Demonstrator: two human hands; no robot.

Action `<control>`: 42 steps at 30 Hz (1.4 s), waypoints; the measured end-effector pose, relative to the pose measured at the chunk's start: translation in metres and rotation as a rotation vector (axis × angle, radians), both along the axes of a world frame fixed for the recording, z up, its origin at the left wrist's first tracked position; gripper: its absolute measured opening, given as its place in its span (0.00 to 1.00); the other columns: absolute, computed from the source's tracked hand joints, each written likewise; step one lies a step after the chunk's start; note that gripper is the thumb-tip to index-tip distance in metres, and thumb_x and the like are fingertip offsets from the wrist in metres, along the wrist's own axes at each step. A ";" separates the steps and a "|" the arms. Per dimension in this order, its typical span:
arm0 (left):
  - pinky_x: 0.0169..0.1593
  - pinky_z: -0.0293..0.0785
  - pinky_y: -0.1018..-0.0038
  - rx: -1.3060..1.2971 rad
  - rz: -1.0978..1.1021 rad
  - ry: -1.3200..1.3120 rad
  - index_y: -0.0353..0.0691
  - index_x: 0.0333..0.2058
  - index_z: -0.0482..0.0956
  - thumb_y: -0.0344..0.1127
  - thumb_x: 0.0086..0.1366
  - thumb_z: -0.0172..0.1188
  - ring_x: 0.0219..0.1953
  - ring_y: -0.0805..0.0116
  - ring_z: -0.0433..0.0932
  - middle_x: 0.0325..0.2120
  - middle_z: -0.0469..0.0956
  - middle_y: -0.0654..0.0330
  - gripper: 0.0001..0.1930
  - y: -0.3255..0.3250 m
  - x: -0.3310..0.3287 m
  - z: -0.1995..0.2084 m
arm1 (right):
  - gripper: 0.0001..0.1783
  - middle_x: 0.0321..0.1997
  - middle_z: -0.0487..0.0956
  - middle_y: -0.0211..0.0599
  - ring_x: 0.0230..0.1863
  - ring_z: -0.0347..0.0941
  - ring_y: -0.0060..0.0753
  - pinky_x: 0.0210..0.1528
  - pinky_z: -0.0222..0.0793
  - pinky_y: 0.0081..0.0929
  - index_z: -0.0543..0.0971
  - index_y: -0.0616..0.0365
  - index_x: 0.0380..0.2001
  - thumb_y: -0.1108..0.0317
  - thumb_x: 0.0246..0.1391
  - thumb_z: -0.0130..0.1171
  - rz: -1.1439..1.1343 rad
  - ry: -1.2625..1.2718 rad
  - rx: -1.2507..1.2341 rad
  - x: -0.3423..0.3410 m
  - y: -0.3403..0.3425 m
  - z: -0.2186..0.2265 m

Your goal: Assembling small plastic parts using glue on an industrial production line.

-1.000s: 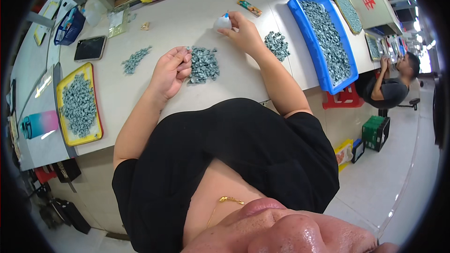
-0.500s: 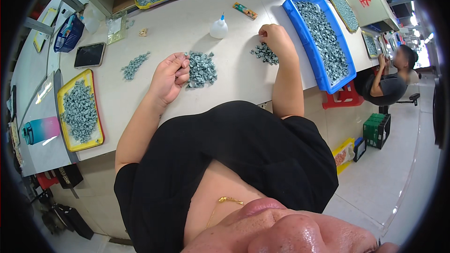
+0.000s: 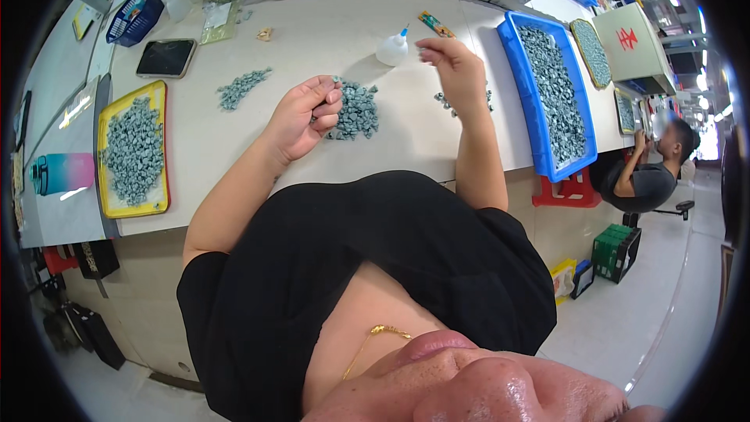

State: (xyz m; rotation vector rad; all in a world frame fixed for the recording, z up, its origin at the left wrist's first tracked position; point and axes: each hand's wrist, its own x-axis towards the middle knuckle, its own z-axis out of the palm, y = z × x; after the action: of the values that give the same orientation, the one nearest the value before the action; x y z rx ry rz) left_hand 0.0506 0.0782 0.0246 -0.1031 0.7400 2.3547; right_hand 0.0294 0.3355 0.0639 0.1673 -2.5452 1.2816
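A small stone (image 3: 336, 79) is pinched in the left hand (image 3: 308, 115), just left of a stone pile (image 3: 358, 112) on the tabletop (image 3: 422, 137). Toward the back edge, the upright bottle (image 3: 392, 50) is flanked by the right hand (image 3: 459, 70), its grip unclear.

The bare left forearm (image 3: 238, 191) slants up and inward to the left hand (image 3: 306, 116), its fingers (image 3: 328, 108) curled, thumb and forefinger pinched together. The bare right forearm (image 3: 479, 156) rises nearly upright; the right hand (image 3: 461, 70) points its fingers leftward, their grip unclear.
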 end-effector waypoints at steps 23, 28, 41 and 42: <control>0.22 0.52 0.86 0.038 -0.062 0.002 0.38 0.35 0.68 0.33 0.69 0.47 0.22 0.83 0.56 0.27 0.65 0.66 0.06 0.000 0.009 0.004 | 0.15 0.37 0.81 0.37 0.34 0.78 0.34 0.33 0.75 0.24 0.80 0.60 0.37 0.78 0.41 0.65 0.482 0.541 0.065 0.018 -0.069 -0.023; 0.21 0.51 0.87 -0.028 -0.056 0.032 0.41 0.32 0.67 0.36 0.69 0.48 0.21 0.84 0.55 0.25 0.64 0.69 0.07 0.005 0.009 0.008 | 0.15 0.39 0.80 0.40 0.35 0.78 0.38 0.35 0.75 0.27 0.79 0.63 0.36 0.79 0.40 0.65 0.520 0.620 0.127 0.015 -0.063 -0.025; 0.18 0.49 0.86 -0.349 0.118 0.109 0.39 0.30 0.70 0.34 0.66 0.53 0.17 0.84 0.54 0.19 0.65 0.68 0.07 0.010 0.016 0.019 | 0.08 0.35 0.82 0.40 0.34 0.79 0.33 0.38 0.74 0.24 0.81 0.61 0.33 0.79 0.47 0.61 0.377 0.415 -0.110 0.013 -0.062 -0.019; 0.18 0.49 0.86 -0.348 0.118 0.108 0.39 0.30 0.70 0.34 0.66 0.53 0.17 0.84 0.54 0.19 0.65 0.68 0.07 0.009 0.014 0.017 | 0.08 0.34 0.82 0.40 0.33 0.79 0.32 0.38 0.74 0.23 0.81 0.62 0.33 0.79 0.48 0.61 0.293 0.443 -0.097 0.010 -0.055 -0.018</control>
State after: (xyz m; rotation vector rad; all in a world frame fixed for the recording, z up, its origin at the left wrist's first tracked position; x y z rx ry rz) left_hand 0.0650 0.0876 0.0416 -0.1738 1.2229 2.3323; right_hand 0.0390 0.2801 0.0462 0.7391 -2.1281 1.2904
